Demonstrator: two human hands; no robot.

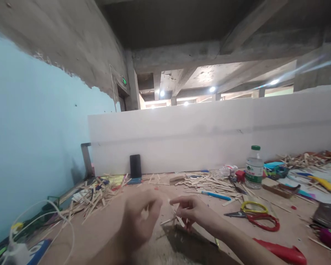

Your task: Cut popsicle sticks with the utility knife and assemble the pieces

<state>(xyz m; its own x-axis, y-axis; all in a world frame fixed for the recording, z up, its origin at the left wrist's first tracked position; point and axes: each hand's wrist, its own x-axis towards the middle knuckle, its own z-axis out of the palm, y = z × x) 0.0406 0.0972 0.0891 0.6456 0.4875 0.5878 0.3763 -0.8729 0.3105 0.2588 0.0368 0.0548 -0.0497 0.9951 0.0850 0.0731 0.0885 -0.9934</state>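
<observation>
My left hand (140, 213) is raised over the table, blurred by motion, its thumb and forefinger curled together in a pinch. Whatever may be between those fingertips is too smeared to name. Just to the right, my right hand (191, 211) closes its fingers on a small frame of thin wooden sticks (179, 221), with sticks poking out at several angles. The lower fingers partly hide this stick frame. A dark patch (190, 241) lies on the tabletop below it.
Piles of loose sticks (212, 184) lie along the back, with a blue pen (216, 195). At right are scissors (260, 215), a red-handled tool (281, 252) and a water bottle (254, 169). A phone (135, 166) leans on the white partition (168, 143). White cables (71, 235) run at left.
</observation>
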